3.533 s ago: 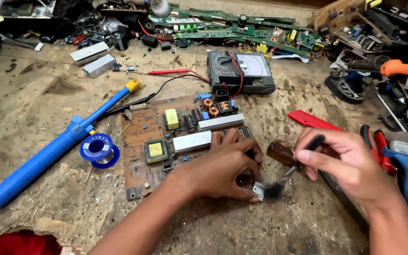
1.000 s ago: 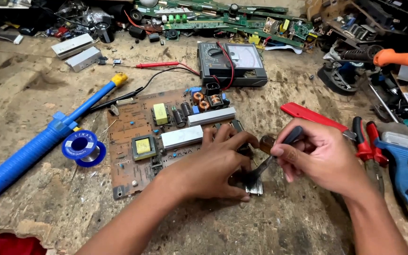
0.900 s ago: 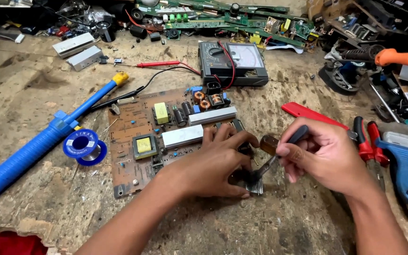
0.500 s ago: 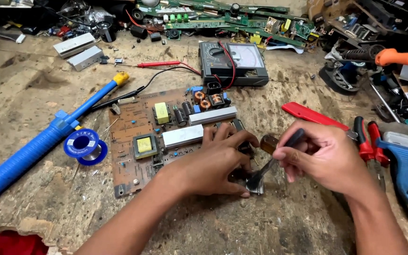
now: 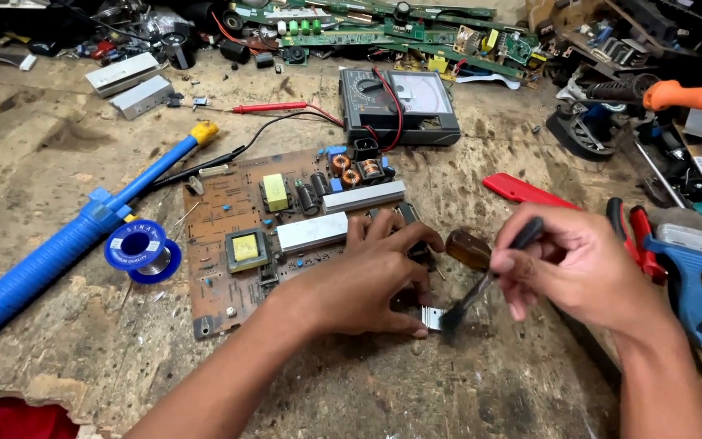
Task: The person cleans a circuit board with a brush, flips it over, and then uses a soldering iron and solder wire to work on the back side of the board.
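One brown circuit board under the left hand, one brush in the right hand, two silver heatsinks far beyond.

The left hand lies flat on the near right corner of a brown circuit board, its fingertips beside a small shiny metal part at the board's edge. The right hand pinches a small dark brush, bristles down against that metal part, just in front of a brown bottle. Around them on the worn workbench lie a blue desoldering pump (long, yellow-tipped), a blue solder spool and an analogue multimeter.
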